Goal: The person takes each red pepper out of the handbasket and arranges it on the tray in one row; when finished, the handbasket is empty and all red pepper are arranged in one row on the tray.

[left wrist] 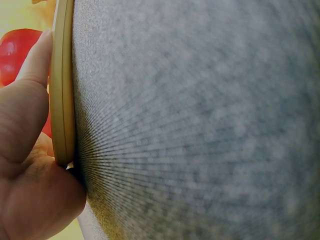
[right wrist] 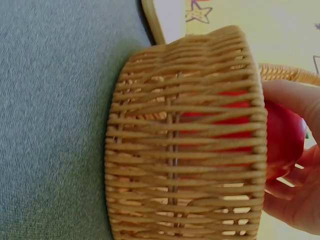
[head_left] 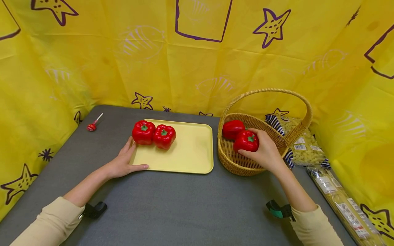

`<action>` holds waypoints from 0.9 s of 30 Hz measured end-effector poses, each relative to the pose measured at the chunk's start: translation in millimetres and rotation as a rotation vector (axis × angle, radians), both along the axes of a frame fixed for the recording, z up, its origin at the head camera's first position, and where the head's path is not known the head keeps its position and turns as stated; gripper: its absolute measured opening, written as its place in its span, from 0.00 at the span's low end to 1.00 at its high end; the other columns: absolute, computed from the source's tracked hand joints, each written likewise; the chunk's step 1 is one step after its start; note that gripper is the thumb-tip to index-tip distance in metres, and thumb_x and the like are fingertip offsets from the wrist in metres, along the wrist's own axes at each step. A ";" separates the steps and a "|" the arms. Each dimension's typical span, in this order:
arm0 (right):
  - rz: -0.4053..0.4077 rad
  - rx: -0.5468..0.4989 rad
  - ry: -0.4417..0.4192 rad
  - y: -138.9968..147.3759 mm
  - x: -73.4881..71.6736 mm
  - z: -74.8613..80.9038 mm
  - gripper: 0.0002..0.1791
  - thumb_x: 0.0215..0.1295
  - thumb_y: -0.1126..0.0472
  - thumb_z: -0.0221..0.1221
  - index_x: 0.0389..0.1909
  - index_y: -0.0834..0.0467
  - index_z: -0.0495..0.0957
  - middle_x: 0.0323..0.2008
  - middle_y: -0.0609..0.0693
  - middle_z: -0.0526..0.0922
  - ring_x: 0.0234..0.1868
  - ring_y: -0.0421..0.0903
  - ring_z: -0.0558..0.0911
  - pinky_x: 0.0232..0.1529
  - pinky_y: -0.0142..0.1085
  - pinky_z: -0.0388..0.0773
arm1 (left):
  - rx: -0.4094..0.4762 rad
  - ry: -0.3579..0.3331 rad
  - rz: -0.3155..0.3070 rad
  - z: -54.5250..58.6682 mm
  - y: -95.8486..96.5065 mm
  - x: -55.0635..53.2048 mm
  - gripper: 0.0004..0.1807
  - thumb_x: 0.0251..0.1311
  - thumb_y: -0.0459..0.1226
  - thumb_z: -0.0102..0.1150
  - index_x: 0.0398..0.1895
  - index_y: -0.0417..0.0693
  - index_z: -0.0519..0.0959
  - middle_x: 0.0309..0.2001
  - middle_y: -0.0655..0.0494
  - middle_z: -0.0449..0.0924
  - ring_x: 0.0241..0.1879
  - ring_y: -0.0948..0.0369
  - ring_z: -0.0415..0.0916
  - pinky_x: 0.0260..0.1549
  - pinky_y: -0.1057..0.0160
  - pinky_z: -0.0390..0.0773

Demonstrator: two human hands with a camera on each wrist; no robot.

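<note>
My right hand (head_left: 264, 150) grips a red bell pepper (head_left: 245, 141) with a green stem, thumb on the near side and fingers behind. This pepper is inside the wicker basket (head_left: 237, 167), partly below its rim; in the right wrist view red shows through the weave. Beside it in the basket lies another red bell pepper (head_left: 233, 129). At the near left corner of a pale yellow tray (head_left: 194, 150), my left hand (head_left: 123, 163) rests with its thumb along the front rim and its fingers by the left side. Two red bell peppers (head_left: 143, 132) (head_left: 165, 136) sit side by side on the tray's left half.
A lollipop (head_left: 91, 126) lies on the grey table (head_left: 184, 205) at the far left. Right of the basket are a bag of pasta (head_left: 303, 150) and a long clear package (head_left: 344, 205). The basket's tall handle (head_left: 267, 90) arches over it. A yellow patterned cloth (head_left: 184, 68) surrounds the table.
</note>
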State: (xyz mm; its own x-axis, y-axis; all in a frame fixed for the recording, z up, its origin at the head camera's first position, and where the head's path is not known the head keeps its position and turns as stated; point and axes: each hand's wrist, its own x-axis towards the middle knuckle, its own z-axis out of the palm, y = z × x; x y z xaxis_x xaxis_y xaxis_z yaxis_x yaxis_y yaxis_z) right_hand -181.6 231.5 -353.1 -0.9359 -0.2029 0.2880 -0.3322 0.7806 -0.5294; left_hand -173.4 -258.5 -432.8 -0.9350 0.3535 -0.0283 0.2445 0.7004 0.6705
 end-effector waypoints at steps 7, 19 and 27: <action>0.013 -0.008 0.024 -10.1 6.0 5.7 0.43 0.48 0.55 0.76 0.63 0.63 0.67 0.54 0.62 0.72 0.53 0.58 0.73 0.50 0.58 0.75 | -0.012 -0.006 0.000 0.2 -0.5 0.5 0.63 0.55 0.52 0.68 0.78 0.44 0.32 0.75 0.34 0.20 0.72 0.33 0.27 0.60 0.26 0.40; 0.054 -0.029 0.059 -23.7 12.2 14.1 0.44 0.46 0.55 0.77 0.63 0.62 0.67 0.54 0.59 0.73 0.54 0.56 0.73 0.49 0.57 0.76 | -0.011 -0.008 -0.003 1.4 0.0 0.6 0.62 0.55 0.52 0.68 0.78 0.43 0.34 0.75 0.35 0.19 0.72 0.33 0.26 0.61 0.26 0.40; 0.068 -0.024 0.043 -33.4 18.4 21.8 0.44 0.46 0.54 0.76 0.64 0.60 0.66 0.55 0.58 0.72 0.55 0.55 0.73 0.49 0.56 0.77 | -0.014 -0.014 -0.001 1.0 -0.9 0.4 0.62 0.55 0.53 0.68 0.78 0.43 0.34 0.75 0.35 0.19 0.72 0.32 0.27 0.60 0.26 0.41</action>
State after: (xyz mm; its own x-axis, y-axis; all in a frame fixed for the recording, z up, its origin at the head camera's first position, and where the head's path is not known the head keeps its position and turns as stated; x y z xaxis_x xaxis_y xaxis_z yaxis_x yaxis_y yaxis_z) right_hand -163.1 198.0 -331.4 -0.9070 -0.2576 0.3331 -0.4064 0.7427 -0.5322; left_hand -172.9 -259.4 -431.8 -0.9341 0.3539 -0.0466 0.2356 0.7094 0.6643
